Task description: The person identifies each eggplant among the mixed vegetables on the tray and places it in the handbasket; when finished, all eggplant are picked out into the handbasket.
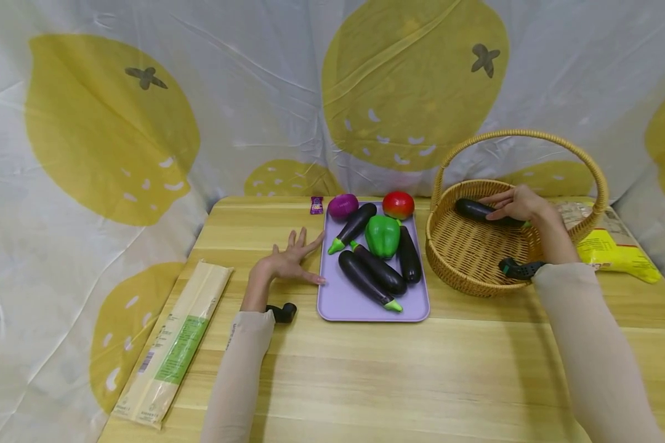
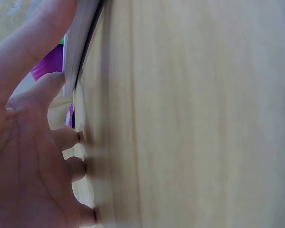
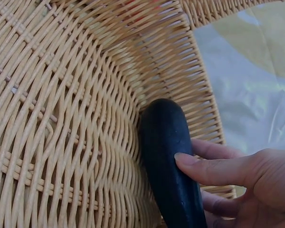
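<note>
Dark eggplant held sideways inside wicker basket; lilac tray flat.

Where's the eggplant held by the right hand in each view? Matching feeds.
Head: the eggplant is right of centre, inside the basket, in the right hand.
Left wrist: not in it.
Right wrist: lower centre.
Shared landmark: the basket, in head and right wrist views only.

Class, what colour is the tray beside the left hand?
The tray is plain pale purple, a lilac shade; it shows best in the head view.
</note>
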`<state>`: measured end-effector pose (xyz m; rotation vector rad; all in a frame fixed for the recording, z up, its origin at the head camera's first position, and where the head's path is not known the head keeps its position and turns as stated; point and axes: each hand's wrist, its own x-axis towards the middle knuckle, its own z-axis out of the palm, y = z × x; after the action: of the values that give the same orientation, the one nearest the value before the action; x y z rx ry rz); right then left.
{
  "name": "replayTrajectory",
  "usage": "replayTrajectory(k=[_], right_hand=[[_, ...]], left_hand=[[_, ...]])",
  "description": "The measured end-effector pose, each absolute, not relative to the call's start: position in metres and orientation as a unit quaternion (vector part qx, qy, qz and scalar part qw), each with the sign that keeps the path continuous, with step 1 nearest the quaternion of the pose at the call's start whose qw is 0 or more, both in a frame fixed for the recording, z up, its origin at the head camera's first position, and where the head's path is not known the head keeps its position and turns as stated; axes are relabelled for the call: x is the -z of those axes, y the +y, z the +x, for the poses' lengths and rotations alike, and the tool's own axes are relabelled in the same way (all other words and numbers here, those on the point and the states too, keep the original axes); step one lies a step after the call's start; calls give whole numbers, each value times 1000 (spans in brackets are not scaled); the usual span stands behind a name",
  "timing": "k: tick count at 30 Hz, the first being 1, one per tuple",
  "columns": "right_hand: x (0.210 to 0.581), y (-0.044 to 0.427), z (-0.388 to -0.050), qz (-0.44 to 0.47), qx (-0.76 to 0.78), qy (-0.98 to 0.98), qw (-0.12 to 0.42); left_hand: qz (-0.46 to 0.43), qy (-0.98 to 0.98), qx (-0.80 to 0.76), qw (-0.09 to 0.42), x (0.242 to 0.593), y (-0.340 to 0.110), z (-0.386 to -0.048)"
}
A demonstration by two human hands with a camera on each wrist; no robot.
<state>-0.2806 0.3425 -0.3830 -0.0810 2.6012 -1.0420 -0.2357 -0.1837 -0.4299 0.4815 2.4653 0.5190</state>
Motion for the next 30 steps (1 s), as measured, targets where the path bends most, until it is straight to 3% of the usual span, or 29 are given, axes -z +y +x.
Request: replayTrajectory(k=[30], right_hand=[[388, 345, -284, 0, 371, 911, 181]], left_hand=[[180, 920, -199, 284, 431, -185, -236]])
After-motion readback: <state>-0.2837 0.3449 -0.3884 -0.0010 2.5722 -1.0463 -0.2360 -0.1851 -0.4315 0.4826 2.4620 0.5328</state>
